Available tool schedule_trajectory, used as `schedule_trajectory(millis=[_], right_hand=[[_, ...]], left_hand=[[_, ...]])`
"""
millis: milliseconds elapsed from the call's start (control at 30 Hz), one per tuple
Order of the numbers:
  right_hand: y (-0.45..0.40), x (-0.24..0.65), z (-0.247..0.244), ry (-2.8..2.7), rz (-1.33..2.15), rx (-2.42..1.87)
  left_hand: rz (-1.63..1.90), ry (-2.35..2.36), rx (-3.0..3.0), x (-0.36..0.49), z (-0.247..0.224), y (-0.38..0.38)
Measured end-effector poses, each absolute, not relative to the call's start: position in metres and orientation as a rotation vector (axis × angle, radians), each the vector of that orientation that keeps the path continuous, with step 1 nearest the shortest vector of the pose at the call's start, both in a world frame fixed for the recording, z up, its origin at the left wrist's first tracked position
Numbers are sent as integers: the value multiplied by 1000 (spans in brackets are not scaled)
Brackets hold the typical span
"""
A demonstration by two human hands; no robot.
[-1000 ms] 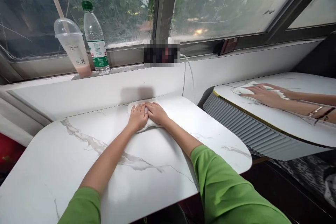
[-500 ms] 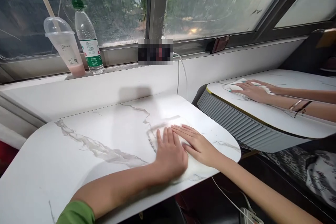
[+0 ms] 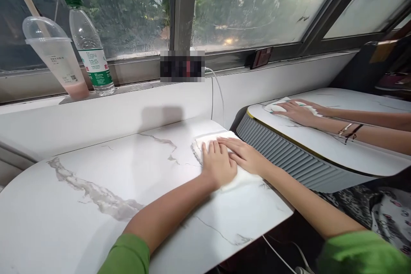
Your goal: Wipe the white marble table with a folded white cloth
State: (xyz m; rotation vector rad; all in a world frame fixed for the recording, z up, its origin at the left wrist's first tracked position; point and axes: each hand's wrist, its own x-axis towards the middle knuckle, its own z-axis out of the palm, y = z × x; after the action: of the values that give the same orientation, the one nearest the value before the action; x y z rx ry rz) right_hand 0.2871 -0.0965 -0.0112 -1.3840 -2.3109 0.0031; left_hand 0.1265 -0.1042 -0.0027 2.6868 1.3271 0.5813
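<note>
Across the top of my view runs a framed window (image 3: 250,8), streaked and cloudy, and below it a white table (image 3: 96,231) with grey veining fills the lower left and centre. At the right of the frame I have a second table (image 3: 369,145), white-topped with a ribbed side, where another person's hands (image 3: 300,113) lie on a white rag (image 3: 278,107). In the upper left, a plastic cup (image 3: 61,62) with a straw and a little pink drink leans on the sill, just beside an upright bottle (image 3: 93,53) with a green cap. Right of centre, my white cloth (image 3: 244,180) lies spread on the near table, close to its right edge. My left hand (image 3: 219,165) rests flat on it, fingers open and stretched towards the window; my right hand (image 3: 246,156) lies against it, fingers extended to the left, also open over the cloth. On the sill at upper centre I get a dark pixelated object (image 3: 182,67), then a small dark red item (image 3: 262,58) further right. A thin white cord (image 3: 221,94) hangs between them.
</note>
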Motion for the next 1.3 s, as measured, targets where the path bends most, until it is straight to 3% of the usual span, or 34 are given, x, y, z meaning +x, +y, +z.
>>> schedule_trajectory(millis=[267, 467, 700, 1100, 1300], right_hand=[[-6, 264, -4, -2225, -9, -1542], [5, 255, -9, -2167, -23, -1637], [-49, 235, -10, -2160, -42, -1637], [-214, 167, -9, -2187, -122, -1554], [-234, 147, -9, -2230, -155, -1542]], left_hand=[[490, 1277, 2748, 114, -5, -5], [446, 1283, 2696, 109, -3, 4], [434, 1244, 2742, 85, -3, -43], [390, 1057, 2831, 10, 5, -192], [356, 1021, 2808, -10, 9, -211]])
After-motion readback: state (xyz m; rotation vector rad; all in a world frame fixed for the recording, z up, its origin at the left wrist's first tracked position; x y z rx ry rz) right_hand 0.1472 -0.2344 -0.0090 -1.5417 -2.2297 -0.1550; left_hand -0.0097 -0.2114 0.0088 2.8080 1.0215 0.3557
